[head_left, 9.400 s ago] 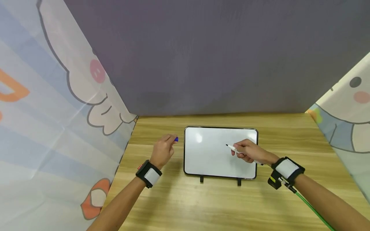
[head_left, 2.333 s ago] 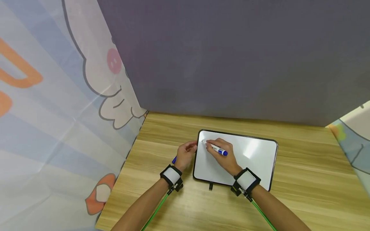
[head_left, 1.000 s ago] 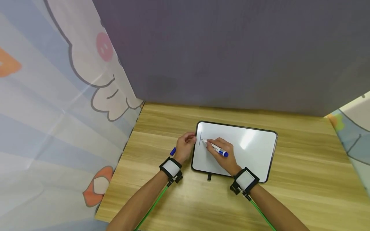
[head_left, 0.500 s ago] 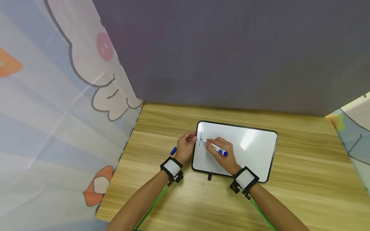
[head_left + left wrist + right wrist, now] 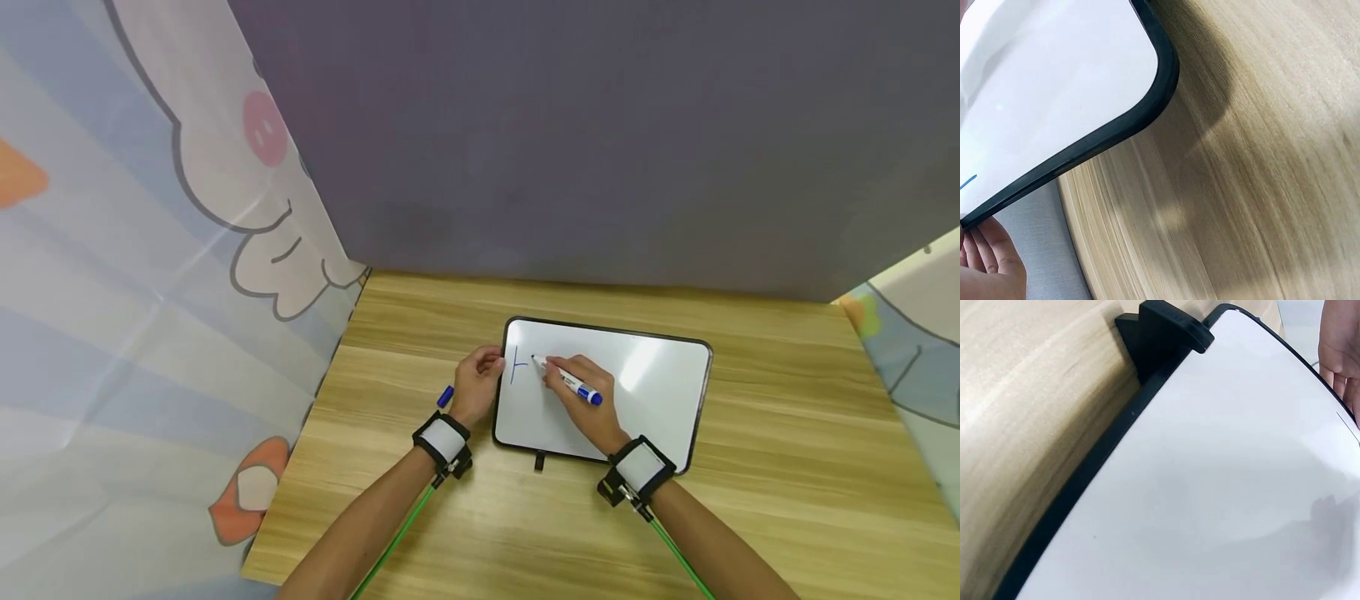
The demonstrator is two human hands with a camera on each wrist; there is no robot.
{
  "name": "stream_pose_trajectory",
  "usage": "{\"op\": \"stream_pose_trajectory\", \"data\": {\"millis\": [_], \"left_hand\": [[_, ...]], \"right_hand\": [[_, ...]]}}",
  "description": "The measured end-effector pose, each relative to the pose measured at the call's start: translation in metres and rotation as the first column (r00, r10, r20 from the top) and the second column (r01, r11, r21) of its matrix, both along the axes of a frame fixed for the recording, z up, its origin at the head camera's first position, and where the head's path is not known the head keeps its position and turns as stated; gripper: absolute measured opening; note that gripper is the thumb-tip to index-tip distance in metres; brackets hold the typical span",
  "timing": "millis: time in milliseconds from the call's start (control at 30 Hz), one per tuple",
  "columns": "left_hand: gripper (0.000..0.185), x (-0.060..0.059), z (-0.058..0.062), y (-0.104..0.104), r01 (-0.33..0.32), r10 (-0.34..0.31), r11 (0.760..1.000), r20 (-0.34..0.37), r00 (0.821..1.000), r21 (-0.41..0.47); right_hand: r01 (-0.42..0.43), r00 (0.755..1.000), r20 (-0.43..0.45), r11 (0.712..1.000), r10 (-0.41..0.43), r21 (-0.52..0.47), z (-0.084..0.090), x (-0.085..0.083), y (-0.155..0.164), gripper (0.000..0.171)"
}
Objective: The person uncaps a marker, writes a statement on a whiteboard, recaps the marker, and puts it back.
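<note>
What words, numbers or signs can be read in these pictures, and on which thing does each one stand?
"T"-like blue strokes, unfinished: on the whiteboard, near its left edge.
Label on the marker in the right hand: too small to read.
Nothing else bears readable text.

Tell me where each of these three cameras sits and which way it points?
Head: worn on the head, looking forward and down at the whiteboard; both forearms, left hand and right hand with the marker show.
Left wrist: low by the table, facing the whiteboard's left edge; fingertips show.
Right wrist: low, facing across the whiteboard's near edge and black foot; the opposite hand's fingers show.
All three share the whiteboard.
</note>
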State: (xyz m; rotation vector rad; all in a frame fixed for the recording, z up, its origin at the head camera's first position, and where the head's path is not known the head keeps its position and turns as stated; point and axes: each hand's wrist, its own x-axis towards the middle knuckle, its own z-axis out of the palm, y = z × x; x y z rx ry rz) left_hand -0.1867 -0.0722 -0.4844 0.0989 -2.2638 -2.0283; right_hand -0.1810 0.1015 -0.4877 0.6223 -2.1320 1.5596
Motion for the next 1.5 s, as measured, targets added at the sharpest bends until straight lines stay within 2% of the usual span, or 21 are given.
{"op": "stream_pose_trajectory", "data": {"millis": [200,467,600,900,1033,1333,1500], "left_hand": [[0.021,0.000,-0.005,0.001,-0.003,0.003,1.000,0.015,1.000,0.000],[0.022,-0.001,-0.004,0.001,-0.010,0.010,1.000,0.007,1.000,-0.008],[0.022,-0.001,-0.002,0.001,-0.016,0.016,1.000,0.003,1.000,-0.024],[0.021,0.005,0.002,0.002,-0.015,0.015,0.999,0.009,1.000,-0.045],[0.021,0.005,0.003,0.002,-0.017,0.018,0.999,0.011,1.000,-0.044],[0.021,0.005,0.001,0.002,-0.019,0.019,0.999,0.010,1.000,-0.040],[0.021,0.004,0.002,0.003,-0.022,0.022,0.998,0.007,1.000,-0.052]], "right_hand": [[-0.002,1.000,-0.005,1.000,0.002,0.013,-0.005,0.001,0.002,0.012],[-0.089,0.994,0.072,0.995,0.085,0.050,-0.016,0.021,0.004,0.013],[-0.106,0.989,0.107,0.993,0.101,0.044,-0.016,0.024,0.004,0.013],[-0.036,0.998,0.060,0.999,0.034,0.021,-0.004,0.021,0.010,0.013],[-0.032,0.998,0.045,0.999,0.031,0.020,-0.002,0.019,0.010,0.013],[0.005,1.000,0.025,0.999,-0.006,0.032,-0.031,0.008,0.010,0.013],[0.011,1.000,0.013,1.000,-0.011,0.030,-0.037,0.004,0.012,0.012]]}}
